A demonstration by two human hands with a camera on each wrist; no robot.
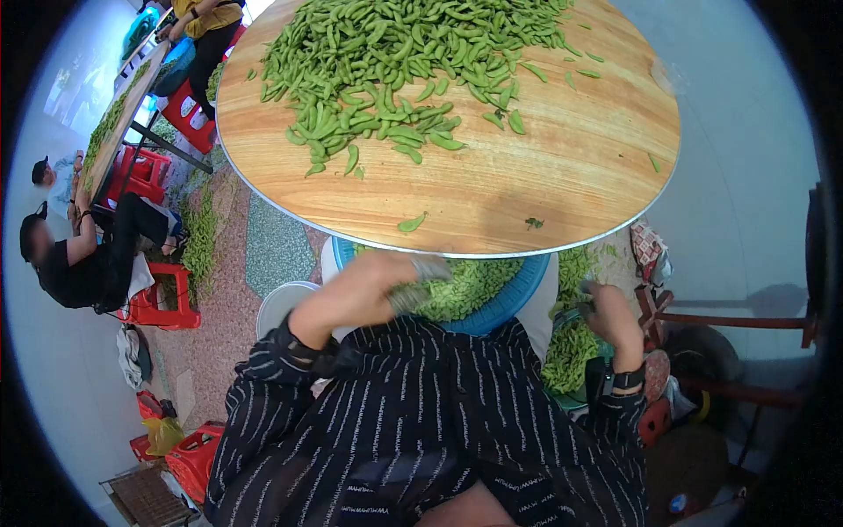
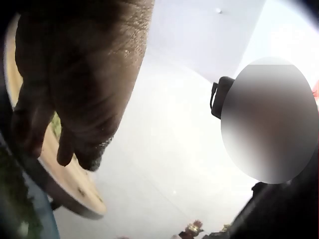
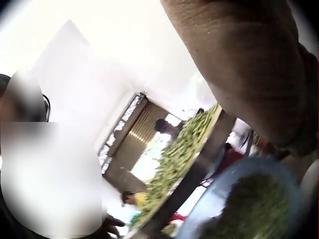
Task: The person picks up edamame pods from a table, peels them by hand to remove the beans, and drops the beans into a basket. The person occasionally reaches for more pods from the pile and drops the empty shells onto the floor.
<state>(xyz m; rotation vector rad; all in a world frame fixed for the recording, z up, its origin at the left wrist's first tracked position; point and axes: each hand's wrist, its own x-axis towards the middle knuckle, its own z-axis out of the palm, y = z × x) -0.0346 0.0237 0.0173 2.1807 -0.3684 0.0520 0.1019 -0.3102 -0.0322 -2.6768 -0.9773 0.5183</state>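
Note:
My left hand (image 1: 360, 290) hangs over a blue basin (image 1: 536, 272) of shelled green beans (image 1: 470, 290), just below the table edge. Grey wraps cover some of its fingers, which point right, loosely bent. In the left wrist view the left hand (image 2: 84, 84) shows nothing between its fingers. To the right, my right hand (image 1: 615, 316) is above a tub heaped with green pods (image 1: 571, 356). Its fingertips are spread apart, with grey coverings, and no held thing shows. In the right wrist view the right hand (image 3: 249, 69) has its fingertips hidden.
A round wooden table (image 1: 544, 193) bears a large heap of bean pods (image 1: 395, 53). One loose pod (image 1: 411, 223) lies near its front edge. A white bucket (image 1: 285, 303) stands left of my knees. People sit at another table (image 1: 132, 114) on the left, near red stools (image 1: 167, 299).

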